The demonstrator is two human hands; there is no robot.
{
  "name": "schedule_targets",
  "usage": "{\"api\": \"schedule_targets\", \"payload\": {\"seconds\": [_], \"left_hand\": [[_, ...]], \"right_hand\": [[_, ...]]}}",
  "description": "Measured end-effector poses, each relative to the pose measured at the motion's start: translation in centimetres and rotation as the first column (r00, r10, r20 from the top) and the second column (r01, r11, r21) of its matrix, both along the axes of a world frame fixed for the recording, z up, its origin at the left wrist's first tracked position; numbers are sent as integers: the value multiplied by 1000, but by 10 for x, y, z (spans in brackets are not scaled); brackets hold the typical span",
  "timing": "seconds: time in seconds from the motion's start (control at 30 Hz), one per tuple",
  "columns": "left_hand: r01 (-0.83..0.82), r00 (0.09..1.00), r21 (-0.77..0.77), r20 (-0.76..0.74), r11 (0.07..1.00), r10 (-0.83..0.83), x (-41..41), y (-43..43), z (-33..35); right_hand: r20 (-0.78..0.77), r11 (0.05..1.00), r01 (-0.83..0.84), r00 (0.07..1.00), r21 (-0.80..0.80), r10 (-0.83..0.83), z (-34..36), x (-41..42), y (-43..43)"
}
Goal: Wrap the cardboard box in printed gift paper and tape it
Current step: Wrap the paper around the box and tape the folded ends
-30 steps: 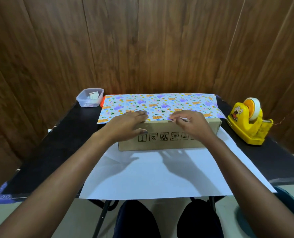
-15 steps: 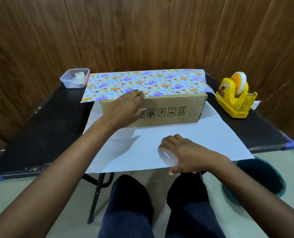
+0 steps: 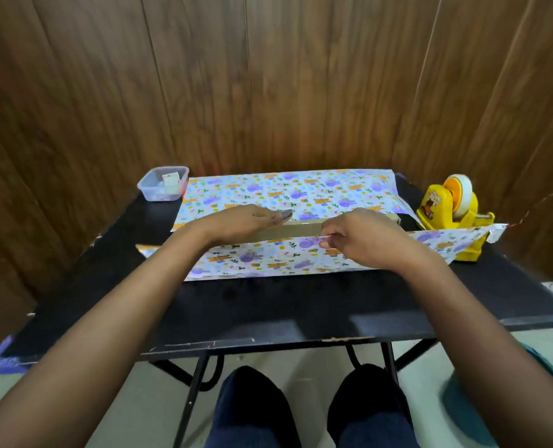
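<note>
Up came the gift paper [image 3: 268, 257], pinched by the right hand [image 3: 362, 237] — left hand [image 3: 243, 219] flat on the cardboard box [image 3: 297, 226] — and it needed pulling taut.

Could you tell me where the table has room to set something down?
The widest bare patch is the table strip between the gift paper and the near edge. Another lies left of the paper, nearer than the plastic tub. The right is crowded by the tape dispenser and lifted paper corner.
</note>
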State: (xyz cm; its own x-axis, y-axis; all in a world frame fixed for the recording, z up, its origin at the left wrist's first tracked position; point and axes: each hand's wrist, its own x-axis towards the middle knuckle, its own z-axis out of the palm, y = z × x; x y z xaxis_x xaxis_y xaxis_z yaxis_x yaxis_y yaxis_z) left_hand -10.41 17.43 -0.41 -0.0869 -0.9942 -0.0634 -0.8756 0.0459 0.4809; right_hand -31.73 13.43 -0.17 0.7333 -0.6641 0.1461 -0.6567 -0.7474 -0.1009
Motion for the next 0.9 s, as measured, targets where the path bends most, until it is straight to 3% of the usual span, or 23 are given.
{"api": "schedule_targets", "payload": {"seconds": [0.17,0.27,0.37,0.6,0.9], "left_hand": [[66,991,154,-127,986,-46,18,-8,14],[96,995,124,-12,988,-95,24,-15,19],[73,996,65,39,995,-76,26,-23,21],[52,997,83,-60,995,-47,33,-45,34],[87,973,136,-223,987,-55,49,-54,25]], "right_hand": [[17,998,56,998,-11,-56,10,14,-26],[30,998,56,998,33,-57,16,22,-45],[64,992,41,997,122,-49,17,31,-65],[180,913,-55,983,404,-20,21,31,-95],[-46,856,121,992,503,-113,42,-20,-117]]}}
